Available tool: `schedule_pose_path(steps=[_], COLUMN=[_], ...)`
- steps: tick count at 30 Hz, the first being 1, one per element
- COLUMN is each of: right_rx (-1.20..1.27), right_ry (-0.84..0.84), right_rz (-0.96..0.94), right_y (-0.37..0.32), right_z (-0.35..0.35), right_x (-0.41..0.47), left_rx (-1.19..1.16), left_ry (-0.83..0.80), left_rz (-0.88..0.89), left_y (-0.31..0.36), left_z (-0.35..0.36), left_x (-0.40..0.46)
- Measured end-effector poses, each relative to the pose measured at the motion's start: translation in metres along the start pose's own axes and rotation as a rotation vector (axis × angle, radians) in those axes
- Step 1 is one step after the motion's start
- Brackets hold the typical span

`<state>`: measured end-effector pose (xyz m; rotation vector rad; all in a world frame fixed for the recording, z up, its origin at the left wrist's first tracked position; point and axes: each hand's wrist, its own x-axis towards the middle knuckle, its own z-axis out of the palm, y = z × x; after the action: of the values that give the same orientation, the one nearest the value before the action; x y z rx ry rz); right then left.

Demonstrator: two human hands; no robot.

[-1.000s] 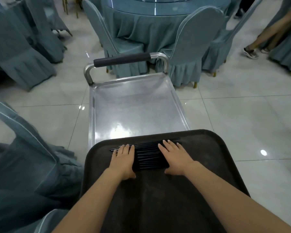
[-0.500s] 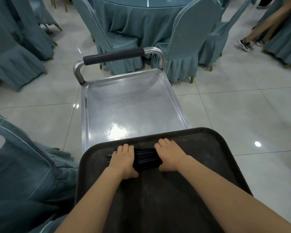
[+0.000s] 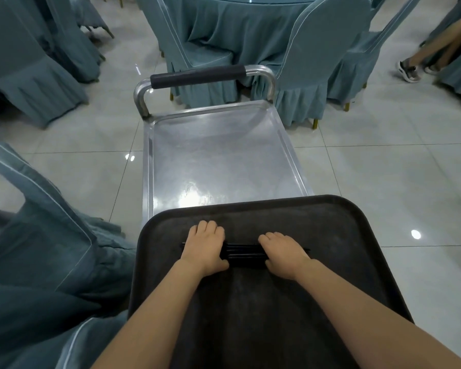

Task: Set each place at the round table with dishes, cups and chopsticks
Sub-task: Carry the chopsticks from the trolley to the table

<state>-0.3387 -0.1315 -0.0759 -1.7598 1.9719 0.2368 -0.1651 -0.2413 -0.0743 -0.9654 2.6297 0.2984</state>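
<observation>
At the far left, a chair in a blue-grey cover [image 3: 32,235] stands close beside the tray, its fabric bunched near the tray's left edge; further back on that side more covered chairs [image 3: 35,73] stand on the pale tiled floor [image 3: 383,182].

The left forearm rises from the lower edge and runs up and inward over the dark tray [image 3: 330,217]; the left hand [image 3: 204,246] lies palm down with knuckles raised, its fingers curled over the far side of the bundle of black chopsticks [image 3: 241,255] and its thumb tucked against the near side, so it clasps the left end of the bundle; a few tips poke out to the left of the hand.

The chopsticks lie crosswise on the tray, in its far half, showing only in the gap between the two hands.

The right hand [image 3: 284,255] mirrors the left; fingers bent over the bundle, thumb under the near edge, wrist angled back along a forearm that slants off to the lower right; it grasps the right end.

Beyond the tray the steel cart [image 3: 224,155] carries the tray's far end over its near end; its padded handle [image 3: 197,75] faces the round table [image 3: 250,25], draped in blue-grey cloth; a covered chair [image 3: 317,57] stands to the right of the handle; at the far right a person's legs and a shoe [image 3: 409,71] show.
</observation>
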Motion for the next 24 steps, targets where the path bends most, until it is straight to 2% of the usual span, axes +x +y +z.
schedule_pose_path(steps=[8, 14, 20, 24], right_rx=[-0.040, -0.068, -0.151, -0.121], right_ry=[0.087, 0.215, 0.330, 0.407], right_rz=[-0.076, -0.195, -0.249, -0.270], right_y=[-0.005, -0.018, -0.042, -0.066], right_z=[-0.003, -0.013, -0.015, -0.016], right_x=[-0.047, -0.097, -0.151, -0.185], left_rx=[-0.116, -0.327, -0.381, -0.473], left_ry=[-0.024, 0.016, 0.059, 0.125], left_rz=[0.001, -0.134, -0.260, -0.385], left_y=[0.024, 0.051, 0.080, 0.089], left_z=[0.009, 0.005, 0.002, -0.001], left_x=[-0.044, -0.105, -0.179, -0.237])
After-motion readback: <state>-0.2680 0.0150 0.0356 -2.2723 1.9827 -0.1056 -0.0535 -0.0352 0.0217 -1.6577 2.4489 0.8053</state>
